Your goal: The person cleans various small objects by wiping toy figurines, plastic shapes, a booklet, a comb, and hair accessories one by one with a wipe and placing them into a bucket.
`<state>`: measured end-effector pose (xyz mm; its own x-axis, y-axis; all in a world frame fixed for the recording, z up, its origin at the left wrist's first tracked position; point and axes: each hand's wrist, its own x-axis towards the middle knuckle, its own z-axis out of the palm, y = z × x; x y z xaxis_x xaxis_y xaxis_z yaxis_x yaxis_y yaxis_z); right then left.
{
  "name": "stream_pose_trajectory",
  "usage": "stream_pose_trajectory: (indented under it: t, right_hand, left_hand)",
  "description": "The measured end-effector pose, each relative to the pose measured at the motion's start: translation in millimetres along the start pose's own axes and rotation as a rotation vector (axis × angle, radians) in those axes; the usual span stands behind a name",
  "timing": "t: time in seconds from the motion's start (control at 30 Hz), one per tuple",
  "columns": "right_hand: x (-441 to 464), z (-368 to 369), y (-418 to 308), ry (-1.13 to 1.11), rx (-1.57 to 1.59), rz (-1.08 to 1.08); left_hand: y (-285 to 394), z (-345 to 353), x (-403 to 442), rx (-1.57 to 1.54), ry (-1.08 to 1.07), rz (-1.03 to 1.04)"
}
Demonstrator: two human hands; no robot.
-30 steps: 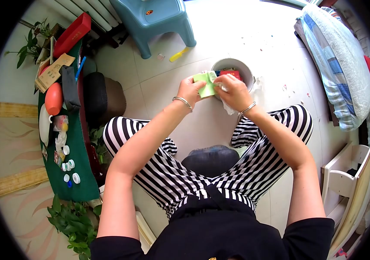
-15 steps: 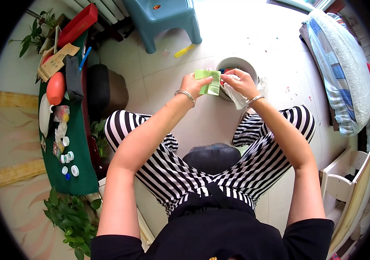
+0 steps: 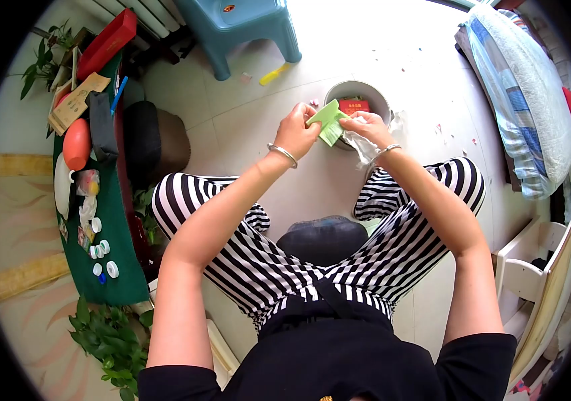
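A light green paper (image 3: 329,123) is held between my two hands, its sheet tilted and creased. My left hand (image 3: 297,132) pinches its left edge. With its fingertips my right hand (image 3: 371,131) grips the right edge, and a crumpled white tissue (image 3: 361,146) hangs from under that hand's fingers. Just beyond the hands stands a grey bin (image 3: 375,97) on the floor, with a red box (image 3: 354,106) inside it. The hands partly hide the bin's near side.
A blue-grey stool (image 3: 242,27) stands ahead, near a yellow object (image 3: 274,74) on the floor. On the left, a green table (image 3: 123,284) bears white caps, an orange-red bottle (image 3: 77,144) and a red box. A white wooden rack (image 3: 523,279) is on the right, below a plastic-covered bundle (image 3: 522,107).
The green paper has been turned and tilted between my hands. Both hands keep their grip on it, and the red box in the bin shows more than half a second ago.
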<state>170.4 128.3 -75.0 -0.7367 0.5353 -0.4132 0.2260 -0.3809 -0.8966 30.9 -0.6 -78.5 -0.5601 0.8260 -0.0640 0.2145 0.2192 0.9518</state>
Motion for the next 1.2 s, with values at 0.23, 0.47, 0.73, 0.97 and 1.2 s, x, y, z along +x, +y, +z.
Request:
stream_pose_trajectory:
  t: [0.23, 0.47, 0.73, 0.97, 1.2]
  right_hand:
    - [-2, 9, -15, 0.033, 0.11, -0.046]
    - [-5, 14, -26, -0.111, 0.029, -0.093]
    - [3, 14, -19, -0.067, 0.1, -0.155]
    - [2, 19, -20, -0.077, 0.002, -0.162]
    - [4, 18, -4, -0.052, -0.026, -0.126]
  left_hand:
    - [17, 6, -10, -0.176, -0.099, 0.03]
    - [15, -3, -2, 0.148, 0.119, 0.328]
    - [37, -10, -14, -0.108, -0.149, 0.092]
    - [30, -19, -11, -0.52, -0.369, -0.284]
    - [19, -7, -14, -0.591, -0.293, -0.433]
